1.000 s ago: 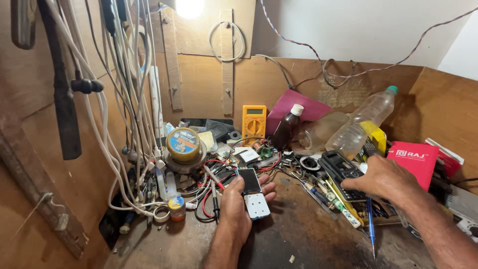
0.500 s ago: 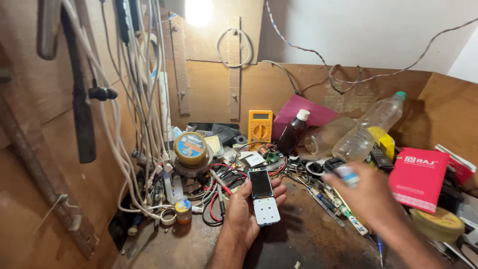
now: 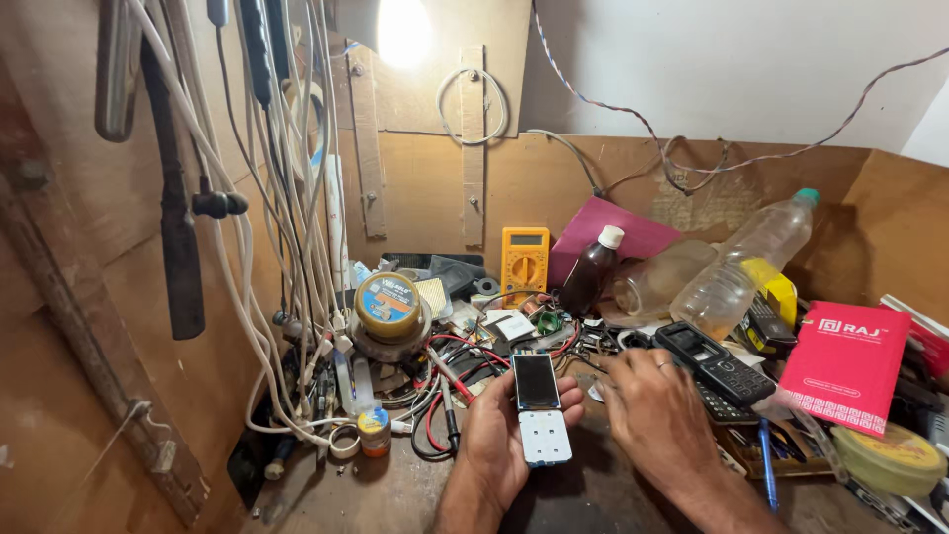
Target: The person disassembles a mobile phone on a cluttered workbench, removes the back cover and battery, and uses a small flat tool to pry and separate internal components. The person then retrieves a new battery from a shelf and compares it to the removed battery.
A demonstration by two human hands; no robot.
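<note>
Head view: left hand (image 3: 504, 435) cradled a small keypad phone with dark screen and white lower body (image 3: 542, 410), fingers curled round its edges, above the cluttered wooden bench (image 3: 395, 489). Right hand (image 3: 657, 415) rested palm-down just beside it, fingers loosely bent, gripping nothing, near a black keypad handset (image 3: 714, 361). Yellow multimeter (image 3: 524, 259) stood behind.

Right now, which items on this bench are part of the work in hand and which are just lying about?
In hand:
- small phone with its keypad cover off, lying in the left hand
- right hand, fingers beside the phone; whether it holds anything is unclear

Lying about:
- yellow multimeter
- dark bottle
- clear plastic bottle
- black keypad phone
- red booklet
- solder spool
- hanging cables
</note>
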